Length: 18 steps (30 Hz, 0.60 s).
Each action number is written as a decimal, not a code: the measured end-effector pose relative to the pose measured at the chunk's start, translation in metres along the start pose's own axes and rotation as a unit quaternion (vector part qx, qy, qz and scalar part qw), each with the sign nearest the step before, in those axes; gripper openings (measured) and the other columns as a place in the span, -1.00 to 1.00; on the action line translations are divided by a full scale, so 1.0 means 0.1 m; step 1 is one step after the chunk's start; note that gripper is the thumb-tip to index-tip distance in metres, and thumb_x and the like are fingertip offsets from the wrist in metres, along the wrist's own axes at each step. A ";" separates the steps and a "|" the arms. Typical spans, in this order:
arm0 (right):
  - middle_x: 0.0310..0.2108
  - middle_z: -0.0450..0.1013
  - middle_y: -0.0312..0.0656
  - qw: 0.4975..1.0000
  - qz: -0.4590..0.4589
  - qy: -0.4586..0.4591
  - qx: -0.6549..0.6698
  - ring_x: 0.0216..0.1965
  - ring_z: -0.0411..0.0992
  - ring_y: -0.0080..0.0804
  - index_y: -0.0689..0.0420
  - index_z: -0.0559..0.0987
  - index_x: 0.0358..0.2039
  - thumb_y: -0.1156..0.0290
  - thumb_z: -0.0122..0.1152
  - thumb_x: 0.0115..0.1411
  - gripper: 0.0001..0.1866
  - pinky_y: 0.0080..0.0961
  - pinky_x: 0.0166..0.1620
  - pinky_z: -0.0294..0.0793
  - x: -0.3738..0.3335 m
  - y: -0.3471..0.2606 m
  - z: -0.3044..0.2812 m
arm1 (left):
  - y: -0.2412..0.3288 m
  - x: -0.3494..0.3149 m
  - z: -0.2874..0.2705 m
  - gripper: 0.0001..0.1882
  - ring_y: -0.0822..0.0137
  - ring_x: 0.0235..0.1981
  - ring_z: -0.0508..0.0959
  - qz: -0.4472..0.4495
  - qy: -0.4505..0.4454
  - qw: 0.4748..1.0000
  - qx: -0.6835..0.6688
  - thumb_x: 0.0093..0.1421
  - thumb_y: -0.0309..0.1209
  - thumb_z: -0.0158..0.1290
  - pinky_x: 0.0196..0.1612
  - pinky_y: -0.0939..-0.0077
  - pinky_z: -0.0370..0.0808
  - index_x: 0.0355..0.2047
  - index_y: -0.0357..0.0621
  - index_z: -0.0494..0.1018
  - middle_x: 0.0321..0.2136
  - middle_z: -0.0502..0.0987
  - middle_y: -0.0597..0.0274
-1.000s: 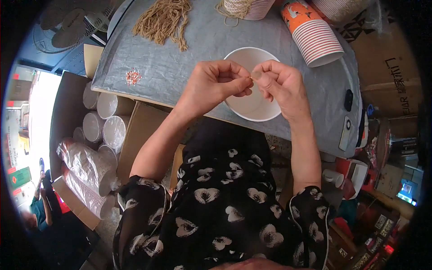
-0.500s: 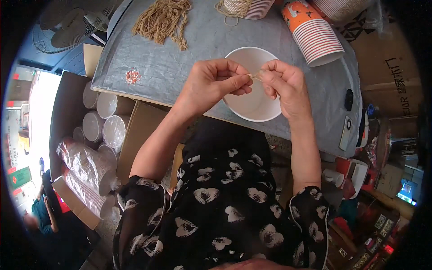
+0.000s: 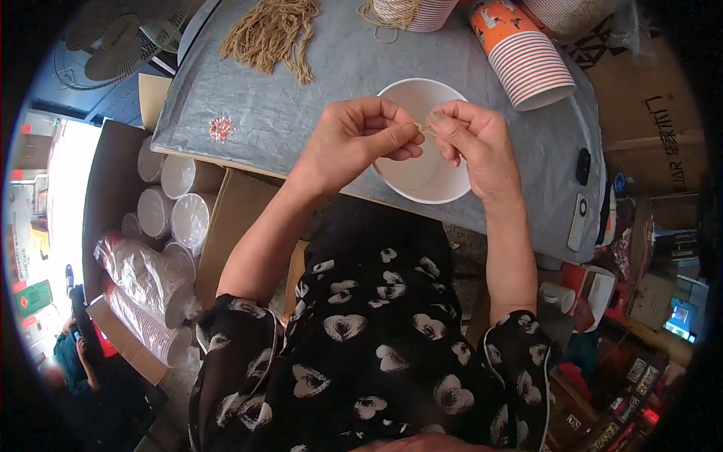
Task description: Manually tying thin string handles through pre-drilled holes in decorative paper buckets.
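A short piece of thin tan cord [image 3: 424, 128] stretches between my two hands, mostly covered by the fingertips. My left hand [image 3: 360, 142] pinches one end between thumb and forefinger. The thumb and fingers of my right hand [image 3: 476, 143] close on the other end. Both hands are over a round white paper tub [image 3: 425, 184] standing near the table's front edge; its visible inside is bare white. At the far left of the table lies a loose bundle of tan cords [image 3: 269, 34]. Left of my hands is a small heap of red and white bits [image 3: 221, 129].
Stacked paper cups with an orange print [image 3: 531, 71] lie at the table's far right. Another cup stack [image 3: 429, 13] has cord on it. A black object [image 3: 584, 166] sits at the right edge. Left of the table, a carton [image 3: 211, 226] holds wrapped cup stacks [image 3: 147, 279].
My right fingertips have shifted slightly on the cord, the thumb now a little higher. My left hand and the tub have stayed in place.
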State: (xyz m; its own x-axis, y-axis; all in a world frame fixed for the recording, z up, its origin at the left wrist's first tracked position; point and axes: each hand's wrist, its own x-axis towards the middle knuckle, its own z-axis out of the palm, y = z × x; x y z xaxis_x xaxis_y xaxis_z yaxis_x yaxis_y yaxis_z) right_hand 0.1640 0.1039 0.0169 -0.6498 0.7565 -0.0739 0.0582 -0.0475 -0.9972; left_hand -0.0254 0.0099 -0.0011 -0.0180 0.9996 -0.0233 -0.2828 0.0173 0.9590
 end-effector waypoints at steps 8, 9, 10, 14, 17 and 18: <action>-0.58 0.45 -0.42 0.999 -0.009 -0.021 -0.035 -0.58 0.30 -0.77 0.26 0.65 -0.24 0.36 0.27 0.30 -0.80 -0.76 -0.54 0.24 -0.01 -0.04 0.00 | 0.04 0.00 0.00 -0.78 0.34 -0.26 0.69 -0.015 -0.004 1.000 -0.001 0.33 -0.40 0.15 -0.17 0.55 0.64 -0.15 -0.35 0.54 -0.27 0.65 0.07; -0.58 0.45 -0.43 0.999 -0.017 -0.026 -0.043 -0.58 0.30 -0.78 0.24 0.65 -0.25 0.38 0.27 0.30 -0.82 -0.77 -0.54 0.24 -0.01 -0.03 -0.01 | 0.04 0.00 0.01 -0.78 0.33 -0.26 0.69 -0.014 -0.005 1.000 0.000 0.33 -0.41 0.14 -0.17 0.55 0.64 -0.15 -0.36 0.54 -0.27 0.65 0.07; -0.58 0.45 -0.43 0.999 -0.017 -0.027 -0.044 -0.58 0.30 -0.78 0.24 0.65 -0.25 0.38 0.27 0.30 -0.82 -0.77 -0.54 0.24 -0.01 -0.03 0.00 | 0.04 -0.01 0.00 -0.79 0.33 -0.26 0.69 -0.012 -0.004 1.000 0.000 0.33 -0.41 0.14 -0.16 0.55 0.64 -0.16 -0.36 0.54 -0.27 0.65 0.07; -0.57 0.46 -0.44 0.999 -0.028 -0.017 -0.017 -0.58 0.29 -0.79 0.22 0.64 -0.28 0.40 0.27 0.29 -0.86 -0.78 -0.54 0.24 -0.01 0.00 0.02 | 0.01 -0.01 -0.02 -0.80 0.32 -0.26 0.69 -0.007 -0.007 1.000 -0.014 0.34 -0.41 0.12 -0.17 0.55 0.64 -0.17 -0.35 0.52 -0.27 0.64 0.06; -0.58 0.45 -0.45 0.999 -0.034 -0.009 -0.004 -0.58 0.28 -0.80 0.22 0.63 -0.29 0.40 0.27 0.30 -0.86 -0.78 -0.53 0.23 -0.01 0.01 0.01 | 0.02 0.00 -0.01 -0.81 0.32 -0.27 0.69 -0.016 -0.006 1.000 -0.021 0.35 -0.42 0.10 -0.17 0.55 0.64 -0.18 -0.34 0.49 -0.27 0.64 0.04; -0.58 0.44 -0.45 0.999 -0.037 -0.007 -0.003 -0.59 0.27 -0.80 0.23 0.63 -0.29 0.40 0.27 0.30 -0.85 -0.78 -0.53 0.23 -0.02 0.00 0.01 | 0.01 0.00 -0.01 -0.82 0.33 -0.27 0.69 -0.018 -0.008 0.999 -0.030 0.36 -0.41 0.09 -0.17 0.55 0.64 -0.18 -0.33 0.48 -0.27 0.64 0.04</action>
State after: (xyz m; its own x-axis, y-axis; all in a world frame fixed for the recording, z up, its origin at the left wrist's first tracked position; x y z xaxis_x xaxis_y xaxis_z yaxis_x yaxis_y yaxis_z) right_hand 0.1645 0.1023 0.0166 -0.6630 0.7486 -0.0005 0.0140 0.0118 -0.9998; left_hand -0.0267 0.0102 -0.0002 0.0088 0.9986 -0.0515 -0.3392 0.0515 0.9393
